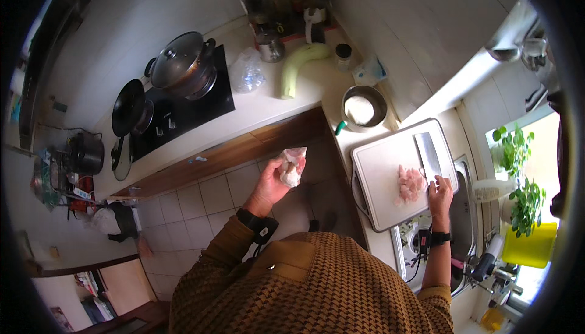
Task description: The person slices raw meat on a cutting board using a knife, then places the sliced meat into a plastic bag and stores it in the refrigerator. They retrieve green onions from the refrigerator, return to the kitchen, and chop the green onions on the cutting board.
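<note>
My left hand (266, 189) is raised over the floor, away from the counter. Its fingers are closed on a pink and white piece of raw meat (292, 169). On the right, my right hand (440, 196) rests over the cutting board's edge, fingers closed around the handle end of a cleaver (428, 154). The cleaver's wide blade lies flat on the white cutting board (376, 169). Left of the handle is a small heap of cut raw meat (411, 183). The handle itself is mostly hidden by my fingers.
The cutting board partly covers the sink (466, 212). Behind it stands a metal pot (381, 105) with something white inside. A long pale green gourd (292, 75), a clear plastic bag (247, 72) and a lidded pot (180, 60) on the stove (173, 127) line the counter.
</note>
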